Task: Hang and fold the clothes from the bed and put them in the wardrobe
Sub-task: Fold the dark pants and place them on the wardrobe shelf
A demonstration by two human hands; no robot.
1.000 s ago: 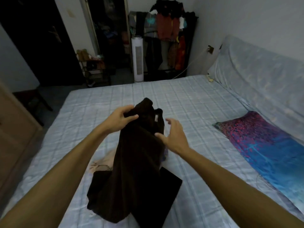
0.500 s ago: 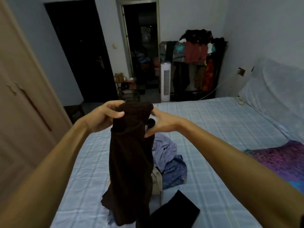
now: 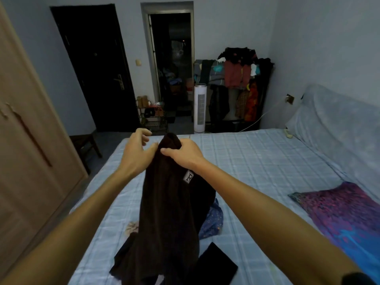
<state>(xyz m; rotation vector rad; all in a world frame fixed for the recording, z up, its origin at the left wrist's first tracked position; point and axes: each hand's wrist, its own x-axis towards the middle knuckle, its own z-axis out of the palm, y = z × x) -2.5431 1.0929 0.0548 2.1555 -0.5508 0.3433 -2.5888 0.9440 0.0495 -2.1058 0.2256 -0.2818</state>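
**Head view.** Both forearms are reaching forward over the bed [image 3: 257, 161]. The right hand [image 3: 184, 155] is pinching the top fold of a dark garment [image 3: 168, 212], with thumb and fingers closing over the bunched cloth. A small label [image 3: 188, 177] is showing just below the wrist. The left hand [image 3: 136, 154] is hovering just beside the same fold, fingers spread and loosely curled, gripping nothing. The garment is hanging from the right hand, and its lower end is trailing onto the sheet among 3 other pieces: a blue cloth [image 3: 213, 222], a black folded piece [image 3: 216, 266] and a pale scrap [image 3: 131, 226]. The wardrobe [image 3: 26, 140] is standing along the bed's left edge, with a narrow strip of floor lying between them. Open sheet is stretching to the right of the garment as far as a patterned cloth [image 3: 345, 214].
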